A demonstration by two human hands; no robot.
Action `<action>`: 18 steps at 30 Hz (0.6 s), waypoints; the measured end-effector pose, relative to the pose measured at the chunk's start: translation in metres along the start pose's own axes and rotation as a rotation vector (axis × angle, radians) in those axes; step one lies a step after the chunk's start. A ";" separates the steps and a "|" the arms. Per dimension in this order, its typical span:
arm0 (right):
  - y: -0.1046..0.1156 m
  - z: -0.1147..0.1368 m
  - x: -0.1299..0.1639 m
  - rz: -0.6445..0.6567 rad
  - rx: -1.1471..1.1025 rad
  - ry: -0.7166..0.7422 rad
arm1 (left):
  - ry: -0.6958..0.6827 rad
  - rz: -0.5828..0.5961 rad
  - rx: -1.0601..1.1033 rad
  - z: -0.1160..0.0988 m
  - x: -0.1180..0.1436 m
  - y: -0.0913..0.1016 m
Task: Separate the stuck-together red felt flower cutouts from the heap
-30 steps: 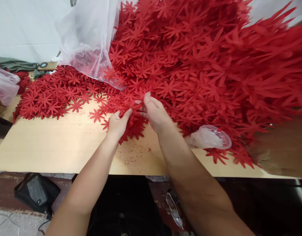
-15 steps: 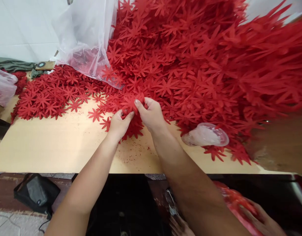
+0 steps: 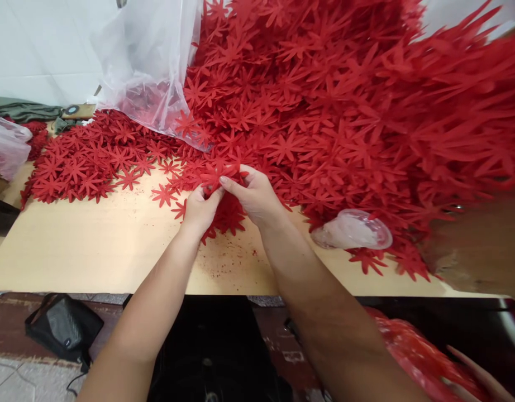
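My left hand (image 3: 201, 209) is pinched on a red flower-shaped piece (image 3: 218, 176) with narrow petals. Gripping the same piece from the other side, my right hand (image 3: 257, 195) has its thumb on top and its fingers curled behind. Both thumbs are close together, and some fingers are hidden by the petals. Below and behind the hands lie more loose red flower pieces (image 3: 230, 215). A large heap of red flower pieces (image 3: 291, 128) rises beyond my hands and spreads to the right.
A clear plastic cup (image 3: 352, 230) lies on its side at the heap's front edge. A translucent plastic bag (image 3: 144, 72) stands behind a lower red pile (image 3: 77, 162). Red crumbs dot the pale tabletop (image 3: 94, 245). Below are a black bag (image 3: 65, 329) and a red plastic bag (image 3: 425, 352).
My hands have shifted slightly left with the flower piece, and my right thumb has slid left across it. Bare limb parts at the lower right have moved mostly out of view.
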State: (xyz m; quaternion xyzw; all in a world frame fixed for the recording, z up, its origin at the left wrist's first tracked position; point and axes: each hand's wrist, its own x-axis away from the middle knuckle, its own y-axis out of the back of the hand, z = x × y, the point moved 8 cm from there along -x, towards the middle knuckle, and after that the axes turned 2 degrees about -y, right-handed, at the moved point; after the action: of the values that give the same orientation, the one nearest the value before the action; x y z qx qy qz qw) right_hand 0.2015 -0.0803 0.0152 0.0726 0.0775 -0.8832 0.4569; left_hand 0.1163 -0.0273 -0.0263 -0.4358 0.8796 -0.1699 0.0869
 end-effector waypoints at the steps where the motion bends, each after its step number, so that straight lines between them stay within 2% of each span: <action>1: 0.002 -0.002 -0.001 -0.015 -0.002 -0.011 | -0.007 0.006 -0.039 -0.001 0.000 -0.001; 6: 0.019 -0.012 -0.007 -0.173 -0.025 -0.033 | -0.003 -0.045 -0.187 -0.003 0.000 0.004; 11: 0.032 -0.010 -0.007 -0.288 0.035 -0.016 | 0.009 -0.052 -0.037 -0.002 0.001 0.005; 14: 0.028 -0.008 -0.005 -0.251 -0.012 -0.012 | 0.018 -0.003 0.070 -0.003 0.001 0.000; 18: 0.013 -0.014 -0.002 -0.097 -0.104 -0.077 | 0.013 0.020 0.114 -0.002 0.000 -0.001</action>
State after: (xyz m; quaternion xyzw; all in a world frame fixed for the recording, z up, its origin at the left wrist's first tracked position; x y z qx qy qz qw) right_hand 0.2137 -0.0833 0.0012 0.0110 0.1093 -0.9012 0.4193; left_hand 0.1168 -0.0272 -0.0235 -0.4203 0.8734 -0.2215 0.1075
